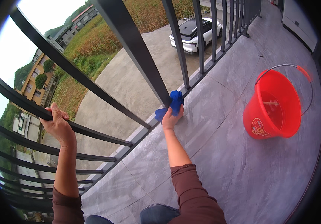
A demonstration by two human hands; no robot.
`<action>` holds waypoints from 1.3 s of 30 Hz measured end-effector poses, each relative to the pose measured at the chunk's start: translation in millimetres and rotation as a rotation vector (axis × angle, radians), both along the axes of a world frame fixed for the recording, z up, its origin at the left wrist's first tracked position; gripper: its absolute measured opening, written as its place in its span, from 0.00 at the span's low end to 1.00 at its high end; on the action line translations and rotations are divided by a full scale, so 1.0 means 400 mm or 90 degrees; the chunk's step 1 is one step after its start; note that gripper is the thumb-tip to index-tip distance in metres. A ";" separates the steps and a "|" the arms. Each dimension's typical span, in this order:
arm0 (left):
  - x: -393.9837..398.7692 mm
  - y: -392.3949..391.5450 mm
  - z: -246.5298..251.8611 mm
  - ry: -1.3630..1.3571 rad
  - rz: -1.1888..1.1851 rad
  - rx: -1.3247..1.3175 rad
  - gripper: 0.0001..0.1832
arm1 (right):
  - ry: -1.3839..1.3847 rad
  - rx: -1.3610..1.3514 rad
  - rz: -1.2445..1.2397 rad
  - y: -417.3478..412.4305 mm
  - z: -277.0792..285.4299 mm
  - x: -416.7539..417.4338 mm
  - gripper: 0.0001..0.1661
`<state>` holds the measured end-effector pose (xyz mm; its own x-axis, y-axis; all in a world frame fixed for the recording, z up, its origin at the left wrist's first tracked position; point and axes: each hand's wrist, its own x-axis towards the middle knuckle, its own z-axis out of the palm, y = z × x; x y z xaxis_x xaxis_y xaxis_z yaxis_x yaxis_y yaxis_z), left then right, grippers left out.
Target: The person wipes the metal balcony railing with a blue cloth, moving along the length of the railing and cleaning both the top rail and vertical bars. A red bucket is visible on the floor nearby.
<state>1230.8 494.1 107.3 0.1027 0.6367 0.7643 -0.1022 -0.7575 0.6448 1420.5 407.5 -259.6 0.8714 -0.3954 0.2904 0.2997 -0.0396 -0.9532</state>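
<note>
My left hand is wrapped around one dark metal baluster of a balcony railing, its thumb pointing up. Lower down and to the right, my right hand grips a blue cloth. The cloth is bunched around the foot of a thick railing post, where it meets the bottom rail. Part of the cloth sticks out on the left side of the post, and my fingers are partly hidden behind it.
A red plastic bucket with water in it stands on the grey tiled floor to my right, its wire handle raised. Beyond the railing, a white car is parked on a concrete yard below. My bent knees are at the bottom.
</note>
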 end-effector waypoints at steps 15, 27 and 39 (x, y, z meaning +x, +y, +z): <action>-0.008 0.015 -0.005 -0.030 0.002 -0.031 0.11 | -0.114 0.329 0.487 -0.223 0.535 0.001 0.21; 0.011 -0.016 0.001 -0.036 0.072 -0.034 0.10 | 0.018 -0.031 0.316 -0.110 0.273 0.124 0.22; 0.000 0.019 -0.048 -0.013 0.066 -0.094 0.09 | -0.452 0.221 0.355 -0.333 1.073 0.242 0.30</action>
